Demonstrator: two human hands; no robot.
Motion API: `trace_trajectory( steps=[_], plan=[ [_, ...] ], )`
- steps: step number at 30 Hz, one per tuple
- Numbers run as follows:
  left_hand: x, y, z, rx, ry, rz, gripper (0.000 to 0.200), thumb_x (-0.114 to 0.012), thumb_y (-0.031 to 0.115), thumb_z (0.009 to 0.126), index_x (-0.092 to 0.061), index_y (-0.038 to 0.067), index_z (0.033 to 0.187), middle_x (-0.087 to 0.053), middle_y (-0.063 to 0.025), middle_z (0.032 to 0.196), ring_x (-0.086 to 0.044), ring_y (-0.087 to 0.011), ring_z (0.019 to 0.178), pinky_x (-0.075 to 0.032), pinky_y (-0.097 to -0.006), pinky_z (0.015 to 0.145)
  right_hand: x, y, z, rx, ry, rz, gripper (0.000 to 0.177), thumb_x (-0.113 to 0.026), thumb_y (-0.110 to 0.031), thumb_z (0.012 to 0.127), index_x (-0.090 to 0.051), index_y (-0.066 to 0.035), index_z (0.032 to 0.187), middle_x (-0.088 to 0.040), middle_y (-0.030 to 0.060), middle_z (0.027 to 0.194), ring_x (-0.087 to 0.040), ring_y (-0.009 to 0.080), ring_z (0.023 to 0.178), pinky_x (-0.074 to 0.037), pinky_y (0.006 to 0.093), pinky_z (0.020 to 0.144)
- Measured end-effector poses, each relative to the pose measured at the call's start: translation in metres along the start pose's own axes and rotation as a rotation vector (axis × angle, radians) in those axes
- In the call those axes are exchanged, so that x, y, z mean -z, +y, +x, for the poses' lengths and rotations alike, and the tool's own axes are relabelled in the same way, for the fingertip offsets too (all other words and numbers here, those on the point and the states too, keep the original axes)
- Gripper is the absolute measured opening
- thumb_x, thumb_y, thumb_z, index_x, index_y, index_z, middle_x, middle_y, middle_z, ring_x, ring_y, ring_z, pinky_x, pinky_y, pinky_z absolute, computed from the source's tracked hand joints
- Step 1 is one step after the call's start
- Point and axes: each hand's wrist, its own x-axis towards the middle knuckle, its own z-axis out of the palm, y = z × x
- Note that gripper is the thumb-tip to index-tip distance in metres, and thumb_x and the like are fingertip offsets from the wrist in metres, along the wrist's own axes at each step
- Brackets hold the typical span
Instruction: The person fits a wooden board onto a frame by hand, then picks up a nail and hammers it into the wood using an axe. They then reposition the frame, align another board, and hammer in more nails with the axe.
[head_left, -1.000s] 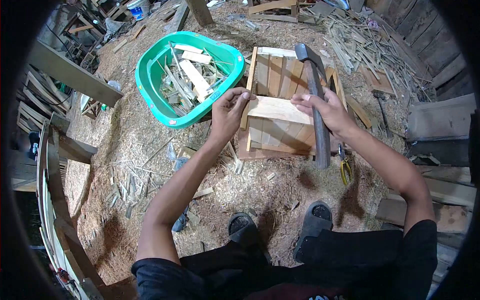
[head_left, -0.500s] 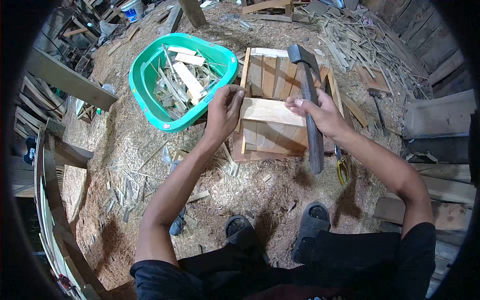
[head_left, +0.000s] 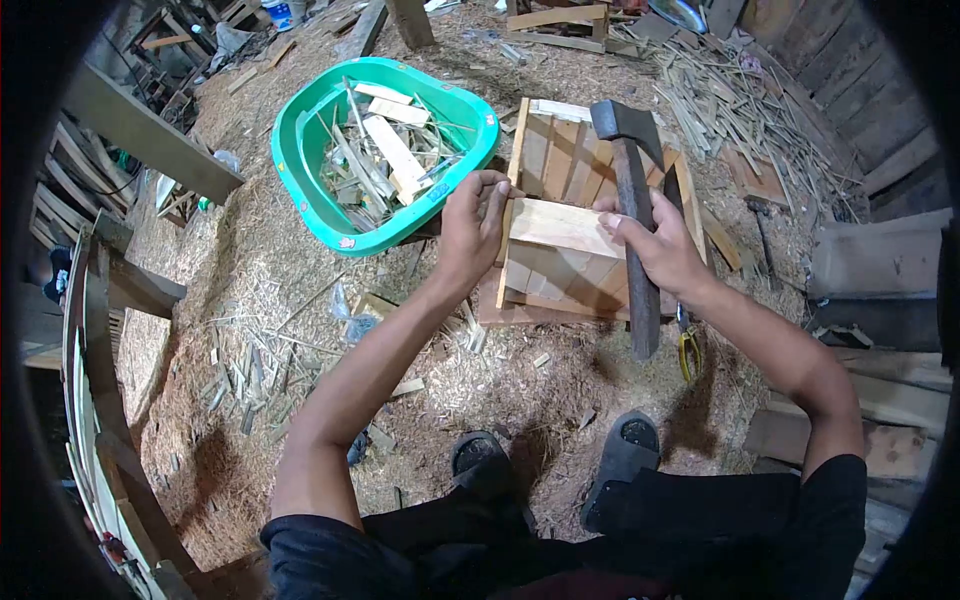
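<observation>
A short pale wooden board (head_left: pixel 566 226) lies across the slatted wooden crate (head_left: pixel 545 160) in front of me. At the board's left end, by the crate's side strip, my left hand (head_left: pixel 474 225) is closed, thumb and forefinger pinched on that end. Whether the fingertips also hold something small is not clear. My right hand (head_left: pixel 660 245) is wrapped round the dark wooden handle of an axe (head_left: pixel 640 260), its metal head pointing away over the crate's far right corner. The right thumb and fingertips touch the board's right end.
A green plastic tub (head_left: pixel 300 195) with wood offcuts stands left of the crate. Yellow-handled pliers (head_left: pixel 689 355) lie near the crate's right front corner. Thin wood strips (head_left: pixel 700 130) are heaped at the far right. Wood shavings cover the floor; planks (head_left: pixel 880 385) lie at right.
The view has shifted slightly, so tub and crate appear further right. The axe handle has tilted a little in my right hand. Both hands keep their places at the board's ends.
</observation>
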Motion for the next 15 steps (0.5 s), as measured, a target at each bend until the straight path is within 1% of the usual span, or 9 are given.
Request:
trace_trajectory(
  steps=[1, 2, 3, 4, 5, 6, 9, 12, 15],
  plan=[
    [0.001, -0.002, 0.0, -0.009, -0.008, 0.02, 0.016, -0.054, 0.012, 0.104, -0.057, -0.003, 0.11, -0.07, -0.0104, 0.094, -0.066, -0.0127, 0.087, -0.053, -0.0275, 0.075, -0.004, -0.002, -0.001, 0.0, 0.019, -0.057, 0.029, -0.061, -0.015, 0.097, -0.055, 0.002, 0.119, -0.065, 0.0092, 0.116, -0.061, 0.0129, 0.107, -0.048, 0.0299, 0.096],
    [0.001, -0.004, 0.001, -0.021, -0.018, 0.039, 0.016, -0.054, 0.013, 0.105, -0.056, -0.002, 0.111, -0.07, -0.0083, 0.094, -0.064, -0.0096, 0.086, -0.052, -0.0255, 0.074, -0.008, -0.002, 0.0, 0.027, 0.013, -0.083, 0.029, -0.061, -0.015, 0.097, -0.055, 0.002, 0.12, -0.065, 0.0092, 0.116, -0.06, 0.0127, 0.107, -0.048, 0.0297, 0.097],
    [0.001, -0.005, 0.001, -0.029, -0.017, 0.019, 0.016, -0.054, 0.013, 0.105, -0.056, -0.002, 0.11, -0.07, -0.0082, 0.094, -0.063, -0.0096, 0.085, -0.052, -0.0255, 0.074, -0.011, -0.001, 0.0, 0.052, 0.01, -0.109, 0.03, -0.061, -0.015, 0.097, -0.054, 0.002, 0.121, -0.064, 0.0092, 0.116, -0.06, 0.0124, 0.108, -0.048, 0.0296, 0.097],
    [0.001, -0.006, 0.001, -0.04, -0.003, 0.048, 0.015, -0.056, 0.012, 0.104, -0.058, -0.002, 0.108, -0.07, -0.0097, 0.092, -0.066, -0.0135, 0.085, -0.053, -0.0278, 0.075, -0.015, 0.0, -0.001, 0.076, 0.011, -0.135, 0.031, -0.061, -0.015, 0.097, -0.053, 0.001, 0.122, -0.064, 0.0091, 0.116, -0.059, 0.0122, 0.108, -0.048, 0.0294, 0.097],
    [0.001, -0.007, 0.003, -0.054, 0.009, 0.078, 0.015, -0.057, 0.012, 0.102, -0.06, -0.002, 0.106, -0.07, -0.0113, 0.09, -0.068, -0.0174, 0.085, -0.054, -0.0301, 0.076, -0.022, 0.001, -0.002, 0.083, 0.004, -0.031, 0.035, -0.062, -0.014, 0.097, -0.051, 0.001, 0.127, -0.063, 0.0087, 0.117, -0.058, 0.0131, 0.111, -0.047, 0.0305, 0.098],
    [0.001, -0.008, 0.004, -0.067, 0.02, 0.109, 0.014, -0.059, 0.011, 0.101, -0.062, -0.002, 0.104, -0.07, -0.0129, 0.088, -0.07, -0.0214, 0.085, -0.055, -0.0325, 0.077, -0.023, 0.003, 0.0, 0.082, -0.001, -0.024, 0.036, -0.064, -0.015, 0.096, -0.051, 0.001, 0.126, -0.063, 0.0086, 0.116, -0.059, 0.0131, 0.109, -0.048, 0.0308, 0.097],
    [0.005, -0.008, 0.004, -0.086, -0.057, 0.078, 0.016, -0.056, 0.012, 0.104, -0.057, -0.002, 0.109, -0.07, -0.0079, 0.095, -0.063, -0.0093, 0.086, -0.052, -0.0252, 0.076, -0.027, 0.006, 0.001, 0.06, -0.005, 0.036, 0.039, -0.068, -0.018, 0.095, -0.052, 0.003, 0.123, -0.063, 0.0092, 0.114, -0.061, 0.0139, 0.106, -0.049, 0.0317, 0.095],
    [0.006, -0.003, 0.004, 0.046, -0.034, -0.049, 0.015, -0.061, 0.012, 0.1, -0.063, -0.002, 0.104, -0.072, -0.0109, 0.095, -0.069, -0.016, 0.091, -0.055, -0.0306, 0.081, -0.027, 0.007, 0.005, 0.067, -0.019, -0.042, 0.039, -0.068, -0.019, 0.095, -0.052, 0.004, 0.123, -0.064, 0.0092, 0.112, -0.061, 0.0139, 0.105, -0.049, 0.0317, 0.095],
    [0.007, -0.003, 0.009, 0.075, -0.037, -0.109, 0.016, -0.061, 0.011, 0.101, -0.062, -0.004, 0.107, -0.073, -0.011, 0.097, -0.068, -0.0146, 0.094, -0.055, -0.03, 0.083, -0.03, 0.002, 0.011, 0.103, 0.018, -0.058, 0.039, -0.068, -0.02, 0.095, -0.052, 0.004, 0.122, -0.065, 0.0091, 0.109, -0.062, 0.0138, 0.104, -0.05, 0.0318, 0.093]
  ],
)
